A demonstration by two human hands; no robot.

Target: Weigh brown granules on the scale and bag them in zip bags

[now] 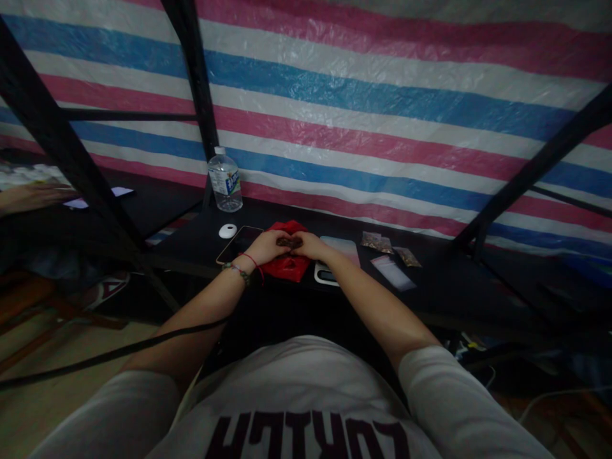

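A red plastic bag lies on the black tabletop in front of me. Over it my left hand and my right hand meet, fingers curled from both sides around a clump of small dark-brown bits. What exactly the bits are is too small to tell. Just right of the bag, partly behind my right forearm, sits a white digital scale with a pale top. Farther right are small clear bags of brown bits and a flat clear plastic bag.
Left of the red bag lie a phone and a white rounded object. A clear plastic bottle stands behind them beside a black metal post. At far left, another person's hand is near a lit phone. Striped plastic sheeting hangs behind.
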